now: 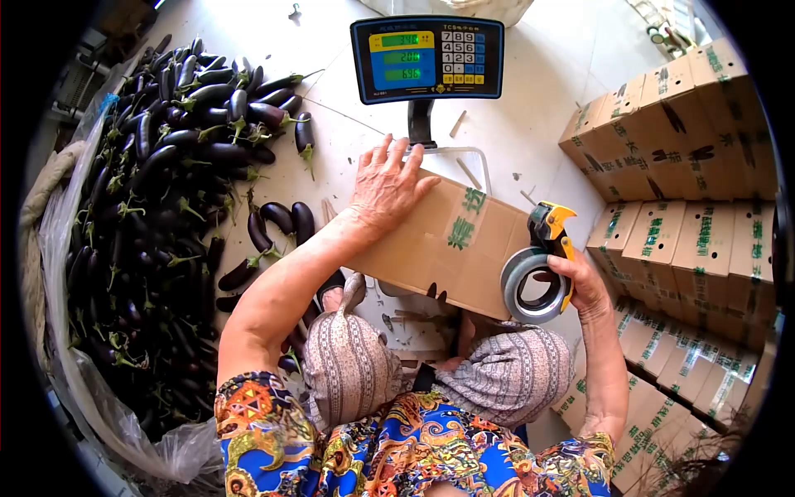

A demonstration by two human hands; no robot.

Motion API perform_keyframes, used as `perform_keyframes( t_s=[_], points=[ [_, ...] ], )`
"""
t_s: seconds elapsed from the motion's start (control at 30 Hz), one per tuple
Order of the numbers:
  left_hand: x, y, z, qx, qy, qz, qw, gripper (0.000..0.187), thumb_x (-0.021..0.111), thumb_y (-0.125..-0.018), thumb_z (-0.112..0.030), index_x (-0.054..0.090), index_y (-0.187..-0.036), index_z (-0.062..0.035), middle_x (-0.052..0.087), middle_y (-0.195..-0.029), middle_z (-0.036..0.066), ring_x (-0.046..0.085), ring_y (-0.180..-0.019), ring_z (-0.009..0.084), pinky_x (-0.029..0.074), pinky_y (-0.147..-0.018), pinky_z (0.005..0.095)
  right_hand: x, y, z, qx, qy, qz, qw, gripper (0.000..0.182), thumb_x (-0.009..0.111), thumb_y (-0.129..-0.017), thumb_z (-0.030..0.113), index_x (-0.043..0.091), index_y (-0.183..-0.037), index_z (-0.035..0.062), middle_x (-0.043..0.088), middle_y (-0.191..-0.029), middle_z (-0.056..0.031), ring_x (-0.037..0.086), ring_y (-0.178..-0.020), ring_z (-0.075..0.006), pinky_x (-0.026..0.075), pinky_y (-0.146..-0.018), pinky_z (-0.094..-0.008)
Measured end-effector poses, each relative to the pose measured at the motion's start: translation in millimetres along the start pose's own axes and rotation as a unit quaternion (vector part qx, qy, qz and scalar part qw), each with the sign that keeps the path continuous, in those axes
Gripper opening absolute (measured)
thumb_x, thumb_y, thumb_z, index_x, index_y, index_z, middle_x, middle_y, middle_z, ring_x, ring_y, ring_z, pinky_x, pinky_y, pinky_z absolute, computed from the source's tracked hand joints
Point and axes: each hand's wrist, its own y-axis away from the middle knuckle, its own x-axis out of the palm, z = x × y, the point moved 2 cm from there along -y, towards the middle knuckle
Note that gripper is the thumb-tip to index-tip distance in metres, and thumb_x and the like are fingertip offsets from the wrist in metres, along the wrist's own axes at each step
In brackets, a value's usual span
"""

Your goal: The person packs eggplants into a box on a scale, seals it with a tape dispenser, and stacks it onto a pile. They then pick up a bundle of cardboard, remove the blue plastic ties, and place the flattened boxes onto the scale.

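A brown cardboard box (414, 240) lies in front of me on the scale, a strip of green-printed tape (468, 217) across its top. My left hand (389, 186) rests flat with fingers spread on the box's far left end. At the right end, my right hand (580, 280) grips a tape dispenser (553, 222) with a yellow and black head and a large grey roll (528, 286). The roll is against the box's right end. Just beyond the box stands the scale's display (427, 60), lit with green digits.
A big heap of eggplants (166, 166) fills the left side on plastic sheeting (62, 240). Several loose eggplants (277, 217) lie between heap and box. Stacked taped cartons (671, 124) line the right side. Small scraps (458, 124) litter the pale floor.
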Motion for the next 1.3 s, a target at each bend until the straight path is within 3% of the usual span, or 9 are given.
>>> perform_keyframes(
  t_s=[0.2,0.33,0.37,0.43,0.57,0.67,0.9,1.03,1.3],
  points=[
    [0,-9,10,-0.035,0.11,-0.043,0.992,0.034,0.057,-0.093,-0.025,0.059,-0.117,-0.0024,0.057,-0.122,0.016,0.05,-0.118,0.0338,0.039,-0.098,0.0473,21,16,42,-0.1,0.178,-0.028,0.978,0.065,0.082,-0.069,0.032,0.056,-0.119,0.0003,0.064,-0.103,-0.006,0.059,-0.097,-0.0153,0.046,-0.089,-0.0289],
    [-24,-1,12,0.003,0.166,-0.192,0.967,0.032,0.055,-0.094,-0.027,0.06,-0.118,-0.0053,0.062,-0.113,0.017,0.058,-0.106,0.0326,0.043,-0.095,0.0418,51,39,64,-0.222,0.399,-0.117,0.882,0.066,0.087,-0.065,0.038,0.056,-0.113,0.0041,0.067,-0.095,-0.0132,0.067,-0.088,-0.0231,0.053,-0.081,-0.0359],
    [-43,2,4,-0.049,0.3,-0.132,0.944,0.035,0.053,-0.096,-0.031,0.06,-0.119,-0.0049,0.062,-0.112,0.017,0.059,-0.104,0.0303,0.045,-0.093,0.0406,55,37,59,-0.238,0.38,-0.112,0.887,0.071,0.087,-0.065,0.04,0.054,-0.116,0.0031,0.067,-0.095,-0.0131,0.068,-0.091,-0.0232,0.053,-0.082,-0.0358],
    [-74,12,-9,-0.145,0.539,0.0,0.83,0.041,0.048,-0.099,-0.039,0.059,-0.119,-0.0041,0.063,-0.109,0.015,0.062,-0.099,0.0257,0.048,-0.089,0.0381,70,32,57,-0.262,0.359,-0.109,0.889,0.074,0.088,-0.064,0.04,0.053,-0.118,0.002,0.068,-0.096,-0.0136,0.068,-0.091,-0.0236,0.054,-0.083,-0.0361],
    [-104,21,-27,-0.169,0.679,0.176,0.692,0.057,0.041,-0.1,-0.052,0.06,-0.116,-0.0011,0.066,-0.098,0.007,0.062,-0.092,0.0165,0.051,-0.082,0.0309,101,21,66,-0.293,0.413,-0.077,0.859,0.073,0.088,-0.066,0.035,0.053,-0.12,0.0011,0.069,-0.096,-0.0168,0.069,-0.09,-0.027,0.055,-0.083,-0.0368],
    [-108,23,-24,-0.174,0.679,0.188,0.688,0.035,0.054,-0.099,-0.034,0.066,-0.108,-0.0025,0.067,-0.096,0.004,0.063,-0.089,0.0125,0.053,-0.08,0.0292,120,13,68,-0.324,0.427,-0.052,0.842,0.073,0.088,-0.066,0.033,0.054,-0.122,0.0006,0.066,-0.102,-0.0174,0.068,-0.094,-0.0297,0.054,-0.085,-0.0377],
    [-70,44,1,-0.184,0.891,0.207,0.359,0.035,0.053,-0.098,-0.036,0.065,-0.113,-0.0063,0.069,-0.103,0.007,0.066,-0.094,0.0161,0.056,-0.08,0.0305,133,3,68,-0.322,0.465,-0.033,0.824,0.076,0.088,-0.065,0.031,0.053,-0.124,0.0003,0.065,-0.103,-0.0174,0.067,-0.097,-0.0303,0.054,-0.086,-0.0387],
    [-86,40,-7,-0.259,0.778,0.193,0.539,0.032,0.054,-0.098,-0.035,0.065,-0.109,-0.0074,0.067,-0.095,0.003,0.064,-0.087,0.0117,0.055,-0.076,0.0268,137,2,69,-0.326,0.47,-0.038,0.819,0.069,0.088,-0.065,0.03,0.053,-0.118,0.0014,0.066,-0.1,-0.0174,0.067,-0.093,-0.0312,0.054,-0.082,-0.0383],
    [-62,49,-3,-0.22,0.738,0.125,0.625,0.021,0.057,-0.099,-0.023,0.065,-0.101,-0.0037,0.061,-0.075,-0.001,0.056,-0.067,0.0048,0.047,-0.058,0.021,148,1,68,-0.353,0.545,-0.064,0.758,0.058,0.086,-0.067,0.028,0.053,-0.106,0.0018,0.066,-0.088,-0.0205,0.068,-0.083,-0.0383,0.056,-0.072,-0.0424]
  ],
)
